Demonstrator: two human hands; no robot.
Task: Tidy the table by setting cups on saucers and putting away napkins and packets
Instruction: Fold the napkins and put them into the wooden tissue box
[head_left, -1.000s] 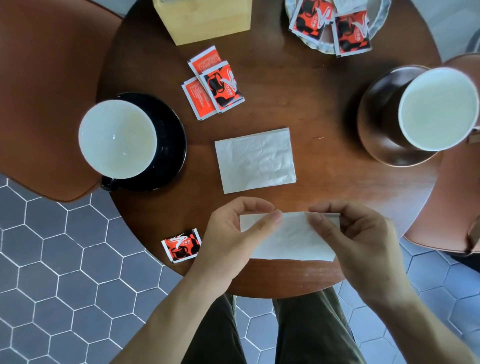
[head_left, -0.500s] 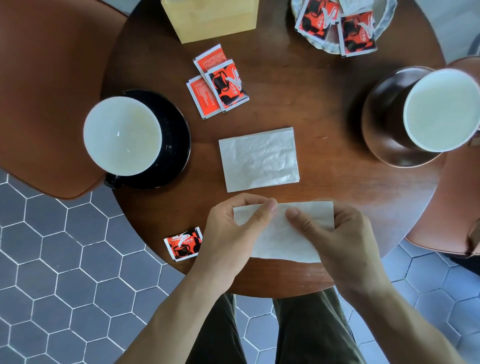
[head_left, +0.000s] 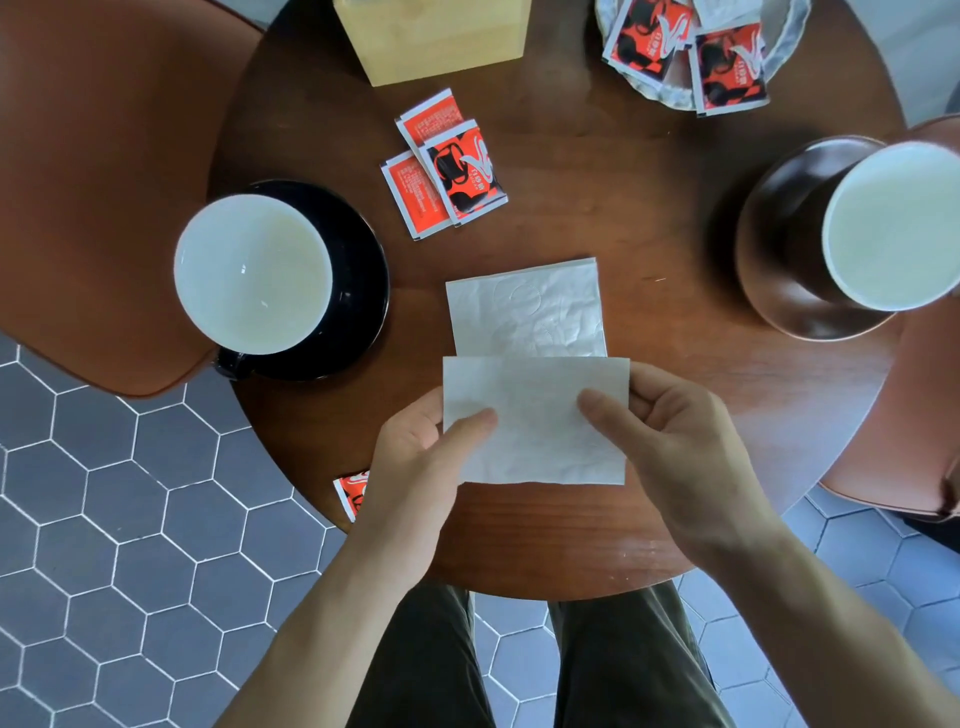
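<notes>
Both hands hold a folded white napkin (head_left: 537, 421) above the near part of the round wooden table (head_left: 597, 218): my left hand (head_left: 415, 467) pinches its left side, my right hand (head_left: 675, 441) its right side. Its top edge overlaps a second napkin (head_left: 524, 306) lying flat behind it. A white cup (head_left: 252, 273) sits on a black saucer (head_left: 363, 280) at left. Another white cup (head_left: 893, 223) stands on a brown saucer (head_left: 769, 249) at right. Three red packets (head_left: 447, 166) lie mid-table. One more packet (head_left: 350, 493) peeks out beside my left wrist.
A light wooden box (head_left: 431, 36) stands at the back centre. A pale dish (head_left: 779, 47) at the back right holds several red packets (head_left: 727, 67). Brown chairs (head_left: 104, 182) flank the table on both sides. Grey hexagon floor tiles lie below.
My hands have lifted the napkin and carried it away from me, until its top edge overlaps the flat napkin. My right thumb has shifted inward across it.
</notes>
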